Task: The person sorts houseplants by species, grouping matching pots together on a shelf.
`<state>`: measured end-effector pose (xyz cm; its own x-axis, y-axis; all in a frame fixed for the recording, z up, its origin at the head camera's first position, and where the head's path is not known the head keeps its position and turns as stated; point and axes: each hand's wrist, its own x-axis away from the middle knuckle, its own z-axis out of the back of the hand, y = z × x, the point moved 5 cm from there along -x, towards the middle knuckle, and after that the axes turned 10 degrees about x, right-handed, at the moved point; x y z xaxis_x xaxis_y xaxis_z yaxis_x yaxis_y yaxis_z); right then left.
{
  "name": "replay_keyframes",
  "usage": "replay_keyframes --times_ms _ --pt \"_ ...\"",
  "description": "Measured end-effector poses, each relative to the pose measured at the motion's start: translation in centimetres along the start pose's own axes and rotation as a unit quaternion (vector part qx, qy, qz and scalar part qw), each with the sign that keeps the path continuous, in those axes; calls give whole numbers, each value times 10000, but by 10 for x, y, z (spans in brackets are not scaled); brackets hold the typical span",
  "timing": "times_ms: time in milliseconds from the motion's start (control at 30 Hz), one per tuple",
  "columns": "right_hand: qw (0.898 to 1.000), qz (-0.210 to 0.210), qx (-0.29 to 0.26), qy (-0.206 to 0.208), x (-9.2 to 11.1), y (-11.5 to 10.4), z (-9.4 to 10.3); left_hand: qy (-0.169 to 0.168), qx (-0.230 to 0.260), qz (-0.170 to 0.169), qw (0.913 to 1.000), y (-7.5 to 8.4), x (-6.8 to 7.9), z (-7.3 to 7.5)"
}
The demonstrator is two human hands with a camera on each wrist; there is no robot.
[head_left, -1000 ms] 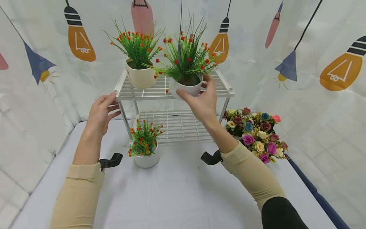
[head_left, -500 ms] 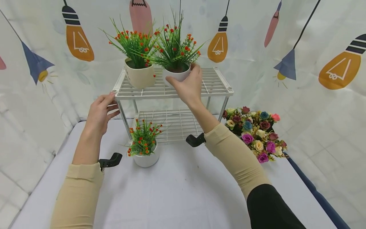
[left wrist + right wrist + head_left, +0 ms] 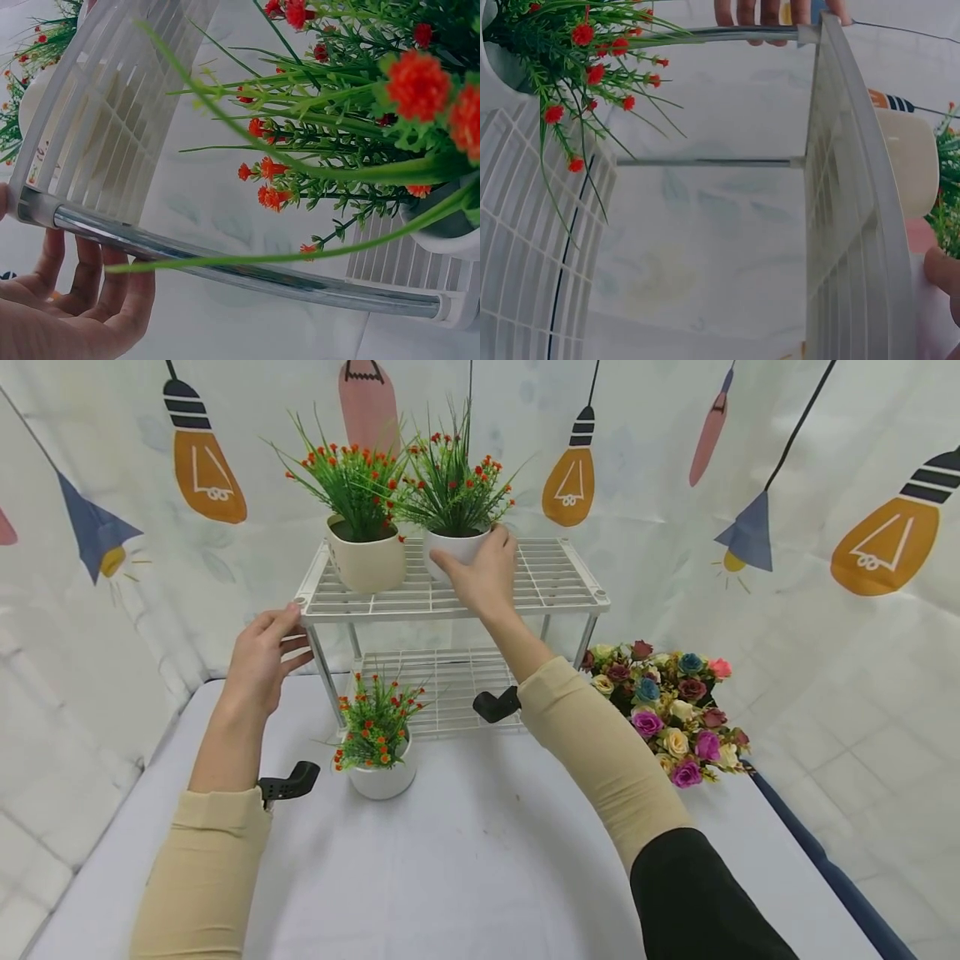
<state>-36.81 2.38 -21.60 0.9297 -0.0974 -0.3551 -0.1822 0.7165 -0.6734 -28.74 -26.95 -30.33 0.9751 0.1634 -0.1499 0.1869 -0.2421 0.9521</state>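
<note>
On a white two-tier wire shelf (image 3: 547,610), my right hand (image 3: 487,578) grips a white flowerpot (image 3: 459,548) of green grass and small red flowers. The pot stands upright on the top tier, thumb at its front and fingers round its right side. Close on its left is a cream flowerpot (image 3: 367,564) with orange-red flowers. My left hand (image 3: 258,662) holds the shelf's front left corner, thumb on top and fingers curled below by the metal post (image 3: 262,274). Most of the right hand is out of the right wrist view; its thumb (image 3: 946,276) shows at the edge.
Another white flowerpot (image 3: 384,779) with orange-red flowers stands on the white-covered table (image 3: 480,877), before the shelf's left front post. Bunches of artificial roses (image 3: 675,722) lie right of the shelf. A printed curtain (image 3: 637,460) hangs behind.
My right hand has moved the white flowerpot left and slightly back, beside the cream one, and the pot now looks upright and lower on the top tier. The left hand stays in place.
</note>
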Motion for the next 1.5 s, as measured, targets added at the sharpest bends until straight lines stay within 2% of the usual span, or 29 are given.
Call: replay_keyframes --times_ms 267,367,467,633,733,833,933,1000,1133,1267,1367,1500 --pt "9998 -43 108 -177 -2 1 -1 6 -68 -49 10000 1 -1 1" --pt "9997 -44 -50 -253 3 2 3 -6 -36 -26 10000 0 0 1" --pt "9995 98 -236 -158 13 2 10 -20 -25 -6 10000 0 0 0" --pt "9959 667 -574 199 37 2 20 -37 -20 -46 10000 1 -1 -1" --pt "9873 1182 -937 495 55 3 24 -59 12 -46 10000 2 -1 -2" --pt "9702 1773 -1401 871 77 6 23 -89 37 -36 9999 3 -2 -1" --pt "9519 2220 -1785 1131 102 14 13 -100 83 -5 9999 5 -3 0" --pt "9458 2345 -1956 1103 119 24 0 -80 106 15 9999 6 -3 2" --pt "9547 2105 -2053 457 148 49 -34 -51 134 9 9999 8 -2 5" --pt "9655 1474 -2079 -534 170 74 -64 -73 102 -9 9999 7 -1 4" --pt "9636 1079 -2115 -1227 184 87 -82 -96 20 12 10000 4 0 1" --pt "9534 756 -2101 -2032 198 97 -107 -93 -101 7 9999 0 -1 1"
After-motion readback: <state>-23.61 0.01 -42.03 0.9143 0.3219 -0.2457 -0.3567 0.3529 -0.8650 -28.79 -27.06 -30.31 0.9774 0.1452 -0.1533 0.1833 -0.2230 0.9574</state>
